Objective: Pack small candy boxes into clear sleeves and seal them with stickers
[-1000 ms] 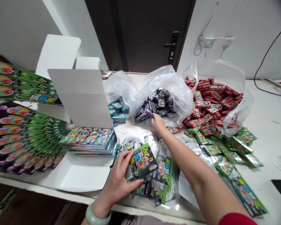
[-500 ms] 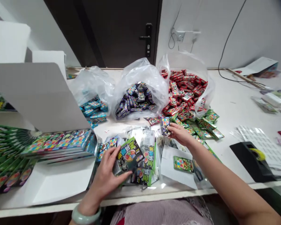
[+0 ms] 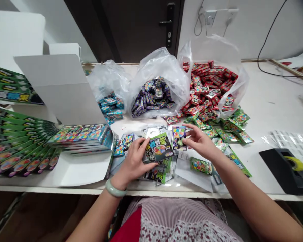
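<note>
My left hand [image 3: 133,162] grips a flat green-and-black printed packet [image 3: 159,150] between thumb and fingers, tilted above a pile of similar packets [image 3: 155,175]. Pinched in my right hand [image 3: 200,143] is a small purple candy packet [image 3: 178,138], upright at the right edge of the larger packet. A blue packet [image 3: 119,148] and a purple one lie left of my left hand. Below my right hand, a green packet [image 3: 201,166] rests on white paper [image 3: 187,171].
Clear bags of blue [image 3: 112,105], purple [image 3: 154,95] and red packets [image 3: 209,84] stand at the back. Loose green packets [image 3: 231,126] spill out at right. A white box [image 3: 82,171] and fanned printed packets [image 3: 22,144] are left; a tape dispenser [image 3: 280,169] is right.
My right hand has brought the purple packet down and inward, beside the packet in my left hand. The view has tilted down and shifted left.
</note>
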Tool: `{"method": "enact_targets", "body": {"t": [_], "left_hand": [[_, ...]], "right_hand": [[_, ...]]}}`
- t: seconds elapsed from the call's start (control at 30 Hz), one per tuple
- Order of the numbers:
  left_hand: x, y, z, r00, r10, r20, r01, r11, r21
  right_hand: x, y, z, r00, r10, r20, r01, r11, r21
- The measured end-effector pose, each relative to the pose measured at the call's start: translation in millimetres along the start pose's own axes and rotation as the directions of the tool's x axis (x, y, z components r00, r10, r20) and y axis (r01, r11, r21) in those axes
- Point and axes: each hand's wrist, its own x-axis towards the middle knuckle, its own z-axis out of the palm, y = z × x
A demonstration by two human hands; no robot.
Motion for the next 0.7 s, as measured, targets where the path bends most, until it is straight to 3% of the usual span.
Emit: {"method": "enact_targets", "body": {"t": [0.1, 0.17, 0.27, 0.37, 0.43, 0.5, 0.57, 0.6, 0.67, 0.7], "left_hand": [[-0.1, 2.2, 1.2, 0.999, 0.041, 0.001, -0.041, 0.999, -0.003], [-1.1, 3.5, 4.2, 0.998, 0.059, 0.018, -0.058, 0.998, -0.037], [-3.3, 5.2, 7.5, 1.000, 0.009, 0.001, -0.009, 0.997, -0.083], [-9.2, 6.4, 2.4, 0.997, -0.075, -0.037, 0.071, 0.993, -0.097], [-15.9, 5.7, -4.3, 0.993, -0.111, -0.039, 0.106, 0.989, -0.104], [-23.3, 1.9, -9.2, 0.990, -0.138, -0.031, 0.134, 0.985, -0.106], [-30.6, -5.3, -8.8, 0.983, -0.178, -0.031, 0.175, 0.980, -0.096], [-34.3, -9.8, -5.7, 0.980, -0.198, -0.023, 0.195, 0.977, -0.085], [-42.0, -18.2, 7.5, 0.979, -0.201, 0.026, 0.202, 0.979, -0.040], [-45.9, -21.4, 17.5, 0.981, -0.183, 0.059, 0.184, 0.983, -0.002]], "right_hand": [[-2.9, -3.5, 0.8, 0.981, 0.042, 0.190, -0.019, 0.992, -0.123], [-1.4, -4.9, 4.1, 0.968, 0.067, 0.242, -0.029, 0.987, -0.159], [1.3, -5.5, 17.3, 0.991, 0.030, 0.129, 0.001, 0.972, -0.236], [-3.8, -7.6, 34.4, 0.987, -0.149, 0.061, 0.160, 0.899, -0.407], [-7.4, -9.1, 40.4, 0.968, -0.174, 0.182, 0.240, 0.857, -0.457], [-0.7, -10.4, 39.2, 0.930, -0.059, 0.364, 0.233, 0.858, -0.457], [23.4, -16.0, 35.4, 0.889, 0.010, 0.458, 0.232, 0.852, -0.469], [41.8, -22.1, 35.4, 0.900, -0.011, 0.435, 0.240, 0.848, -0.474], [87.4, -41.5, 44.6, 0.938, -0.158, 0.308, 0.293, 0.838, -0.461], [112.7, -53.6, 55.0, 0.934, -0.255, 0.252, 0.346, 0.821, -0.453]]}}
